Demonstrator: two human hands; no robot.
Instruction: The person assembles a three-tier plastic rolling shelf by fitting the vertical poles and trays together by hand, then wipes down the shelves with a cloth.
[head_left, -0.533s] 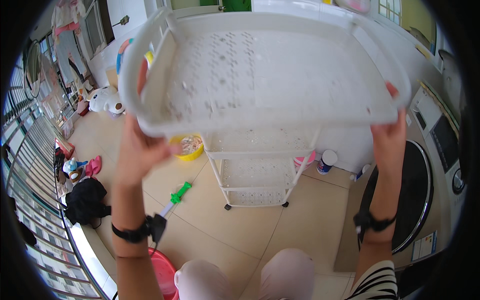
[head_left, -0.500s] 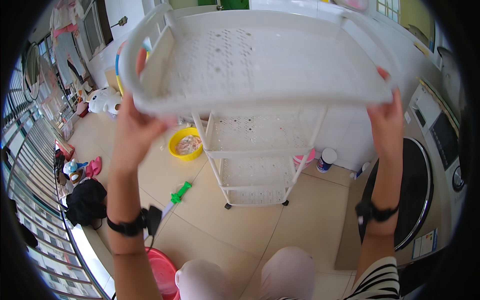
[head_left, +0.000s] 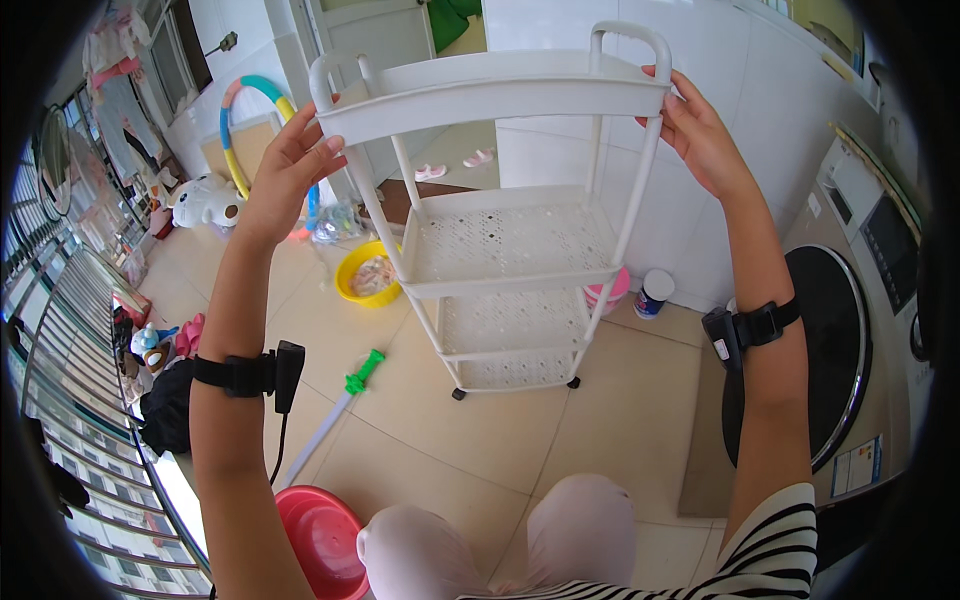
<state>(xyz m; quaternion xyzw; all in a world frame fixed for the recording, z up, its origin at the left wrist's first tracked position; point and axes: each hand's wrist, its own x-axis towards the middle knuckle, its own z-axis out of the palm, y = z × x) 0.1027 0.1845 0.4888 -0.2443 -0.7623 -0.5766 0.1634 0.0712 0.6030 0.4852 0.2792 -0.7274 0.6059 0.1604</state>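
Note:
A white plastic trolley [head_left: 510, 282] with several perforated shelves stands upright on black castors in front of me. Its top tray [head_left: 500, 105] rests level at the upper ends of the side posts, with a curved handle at each end. My left hand [head_left: 285, 175] is closed around the tray's near left corner, thumb on the front wall and fingers toward the handle. At the opposite end my right hand [head_left: 700, 135] grips the right corner below the handle, its fingers partly hidden behind the rim. Whether the tray is seated on every post I cannot tell.
A yellow basin [head_left: 350, 290] with things in it lies left of the trolley. Nearer are a toy sword [head_left: 355, 385] and a red basin [head_left: 335, 535]. A front-loading washing machine [head_left: 900, 370] bounds the right; a white-and-blue tub [head_left: 655, 293] stands by the wall.
The top tray has moved down and away from me, from tilted above the trolley to level on its posts. Both hands have travelled with it, keeping hold of its ends.

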